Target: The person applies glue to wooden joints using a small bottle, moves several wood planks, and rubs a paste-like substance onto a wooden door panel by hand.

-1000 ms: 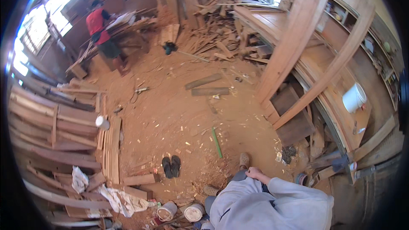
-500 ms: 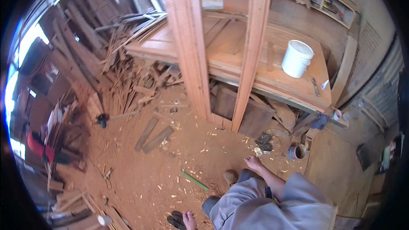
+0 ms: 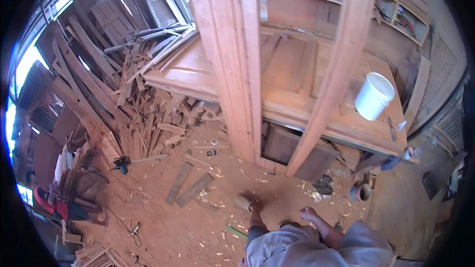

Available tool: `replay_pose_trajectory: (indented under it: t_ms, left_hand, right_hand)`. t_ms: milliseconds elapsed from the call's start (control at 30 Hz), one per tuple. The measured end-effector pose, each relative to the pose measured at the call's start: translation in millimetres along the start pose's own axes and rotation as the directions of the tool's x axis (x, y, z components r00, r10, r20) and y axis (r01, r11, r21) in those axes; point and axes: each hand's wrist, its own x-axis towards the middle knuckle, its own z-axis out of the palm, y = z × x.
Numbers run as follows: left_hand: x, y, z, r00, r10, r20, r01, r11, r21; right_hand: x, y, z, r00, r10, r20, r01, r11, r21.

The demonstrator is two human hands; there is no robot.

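My right hand (image 3: pixel 308 213) hangs in front of my body with its fingers curled in and nothing seen in them. Only a sliver of my left hand (image 3: pixel 242 262) shows at the bottom edge; its fingers are out of sight. Ahead stands a tall upright wooden frame (image 3: pixel 235 79), its two posts joined low down by a short crosspiece. It rests close to the workbench, touched by neither hand. One of my feet, in a light shoe (image 3: pixel 245 202), is stepping forward on the dusty floor. A green strip (image 3: pixel 236 231) lies partly behind my leg.
Behind the frame, the workbench carries panelled wood and a white bucket (image 3: pixel 374 96). A paint tin (image 3: pixel 359 193) and a black crumpled bag (image 3: pixel 323 185) sit on the floor at right. Offcuts (image 3: pixel 168 128), two short boards (image 3: pixel 194 190) and a corded power tool (image 3: pixel 121 164) lie leftward. A person in red (image 3: pixel 44 201) is far left.
I have stepped forward, nearer the frame and bench. My left hand has dropped almost out of view, and the dark object beside it is gone from view. My right hand stays curled.
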Motion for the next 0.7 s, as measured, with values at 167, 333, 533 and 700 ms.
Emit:
replay_pose_trajectory:
  t_ms: [167,333,533,700]
  left_hand:
    - [88,67,-87,0.989,0.048,-0.137,-0.069,0.986,-0.154]
    - [162,192,-184,0.920,0.062,-0.387,-0.277,0.802,-0.529]
    - [224,287,-280,0.872,0.145,-0.468,-0.379,0.806,-0.456]
    - [285,311,-301,0.913,0.049,-0.404,-0.240,0.867,-0.436]
  right_hand:
    - [65,-119,7,0.990,-0.055,0.130,0.056,0.998,-0.004]
    - [104,-267,-25,0.974,-0.200,0.102,0.208,0.975,-0.073]
    - [143,-439,-38,0.928,-0.306,0.213,0.244,0.930,0.275]
    - [169,-595,-39,0.857,-0.484,0.178,0.379,0.826,0.418]
